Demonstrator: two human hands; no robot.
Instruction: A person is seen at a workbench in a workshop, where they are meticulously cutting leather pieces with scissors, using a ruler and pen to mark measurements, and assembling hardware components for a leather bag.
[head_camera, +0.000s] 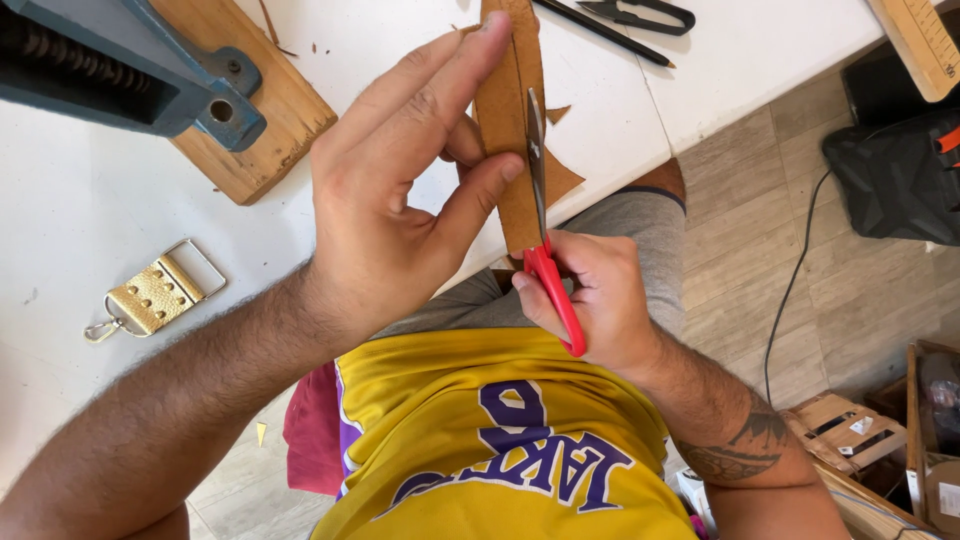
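Note:
My left hand (400, 170) pinches a long strip of brown leather (506, 120) between thumb and fingers, holding it over the edge of the white table (90, 200). In my right hand (590, 300) are red-handled scissors (553, 290). Their metal blades (536, 160) run up along the right edge of the strip, just beside my left thumb. A cut flap of leather (562, 180) sticks out to the right of the blades.
A gold leather key fob with metal ring and clasp (155, 295) lies at the left. A blue metal tool on a wooden block (240, 110) stands at top left. Black shears (630, 18) lie at the top. A black bag (895, 170) and boxes sit on the floor at right.

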